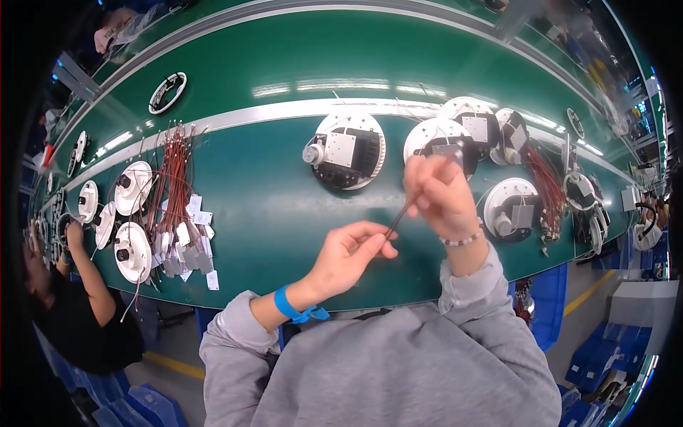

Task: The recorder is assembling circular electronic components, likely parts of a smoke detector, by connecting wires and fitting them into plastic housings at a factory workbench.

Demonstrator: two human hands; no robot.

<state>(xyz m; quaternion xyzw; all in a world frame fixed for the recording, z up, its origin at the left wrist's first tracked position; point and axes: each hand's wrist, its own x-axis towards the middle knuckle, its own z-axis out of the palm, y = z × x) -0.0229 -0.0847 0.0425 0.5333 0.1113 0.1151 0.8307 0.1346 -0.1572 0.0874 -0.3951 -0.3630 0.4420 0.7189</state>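
My left hand [350, 252], with a blue strap at the wrist, pinches the lower end of a thin dark wire [400, 215]. My right hand [440, 193], wearing a bead bracelet, grips the upper end of the same wire, held taut above the green table [270, 206]. Just beyond the hands lie round white lamp housings with black and white parts: one [346, 151] ahead, another [435, 139] partly hidden behind my right hand, and a third [510, 208] to its right.
A pile of red wires with white tags [178, 206] lies at the left beside several white round housings [131, 213]. More housings and red wires [548, 185] crowd the right end. Another person [78, 299] works at the left. Blue bins [597, 356] stand on the floor.
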